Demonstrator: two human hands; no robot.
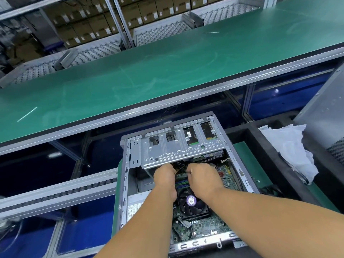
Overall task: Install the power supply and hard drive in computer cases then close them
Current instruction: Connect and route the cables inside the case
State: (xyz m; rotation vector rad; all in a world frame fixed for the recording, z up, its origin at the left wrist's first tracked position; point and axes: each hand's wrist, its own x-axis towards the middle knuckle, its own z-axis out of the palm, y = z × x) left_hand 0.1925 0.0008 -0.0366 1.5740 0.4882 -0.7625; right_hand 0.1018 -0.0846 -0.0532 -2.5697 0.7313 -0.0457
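Observation:
An open grey computer case (125, 183) lies flat below me, its motherboard (201, 228) and black CPU fan (192, 203) exposed. A metal drive cage (173, 149) spans the far end, with a hard drive (208, 132) showing through its slots. The silver power supply (135, 207) sits at the case's near left. My left hand (164, 175) and my right hand (202, 175) both reach under the cage's near edge, fingers curled around dark cables (181, 167) there. The fingertips are hidden.
A long green conveyor table (149, 67) runs across beyond the case. A roller rail (55, 192) lies to the left. To the right are crumpled white plastic wrap (290, 149) and a grey case panel (323, 116). Stacked cardboard boxes (93, 25) fill the background.

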